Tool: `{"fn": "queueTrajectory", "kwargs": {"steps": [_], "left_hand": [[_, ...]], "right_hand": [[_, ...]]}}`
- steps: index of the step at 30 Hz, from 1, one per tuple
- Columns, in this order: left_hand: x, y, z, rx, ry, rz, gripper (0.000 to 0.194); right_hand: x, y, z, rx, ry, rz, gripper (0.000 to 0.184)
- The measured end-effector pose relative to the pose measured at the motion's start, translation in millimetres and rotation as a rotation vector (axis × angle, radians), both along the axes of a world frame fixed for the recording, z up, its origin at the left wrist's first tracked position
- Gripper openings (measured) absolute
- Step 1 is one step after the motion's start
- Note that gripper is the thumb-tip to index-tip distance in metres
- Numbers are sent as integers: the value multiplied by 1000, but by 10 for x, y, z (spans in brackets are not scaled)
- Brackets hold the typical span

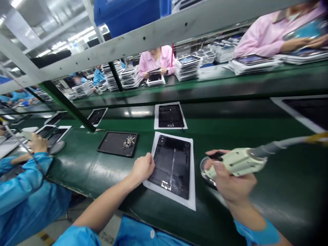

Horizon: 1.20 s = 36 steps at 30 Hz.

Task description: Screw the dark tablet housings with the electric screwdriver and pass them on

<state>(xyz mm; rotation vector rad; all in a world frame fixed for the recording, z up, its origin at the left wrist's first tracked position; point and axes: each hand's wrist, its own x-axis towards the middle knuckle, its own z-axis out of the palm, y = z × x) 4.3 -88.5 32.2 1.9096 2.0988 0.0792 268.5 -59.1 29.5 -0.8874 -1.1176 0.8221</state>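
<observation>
A black tablet housing lies inner side up on a white sheet in front of me, with a pale strip down its middle. At its left edge sits my left hand, its fingers curled closed against the housing; the fingertips are partly hidden. To the right of the sheet, my right hand is wrapped around a pale green hand tool with a black lever. A thick grey hose runs from its rear. Beside its front end is a round perforated metal piece; whether it is joined to the tool I cannot tell.
A black tray with small metal pieces stands left on the green bench. Another tablet housing lies behind. A green post and overhead rail cross the view. A co-worker's hand is at left.
</observation>
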Motion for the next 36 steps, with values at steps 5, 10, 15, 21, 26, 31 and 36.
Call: {"fn": "queueTrajectory", "kwargs": {"steps": [5, 10, 15, 21, 26, 31, 36], "left_hand": [[-357, 446, 170, 304, -308, 30, 22], [-1014, 1241, 361, 537, -385, 161, 28], [-1674, 1958, 449, 603, -306, 503, 33], [-1993, 2279, 489, 558, -175, 586, 31], [-1531, 2369, 414, 439, -58, 235, 36], [-593, 2385, 209, 126, 180, -464, 32], [-57, 2402, 103, 62, 303, -556, 23]], "right_hand": [[12, 28, 35, 34, -59, -28, 29], [32, 41, 57, 3, -123, -53, 27], [63, 84, 24, 14, -189, -81, 26], [77, 110, 20, 5, -243, -78, 22], [85, 104, 9, 11, -241, -59, 21], [95, 105, -65, 23, -290, -87, 20], [91, 112, -91, 19, -331, -87, 20]]}}
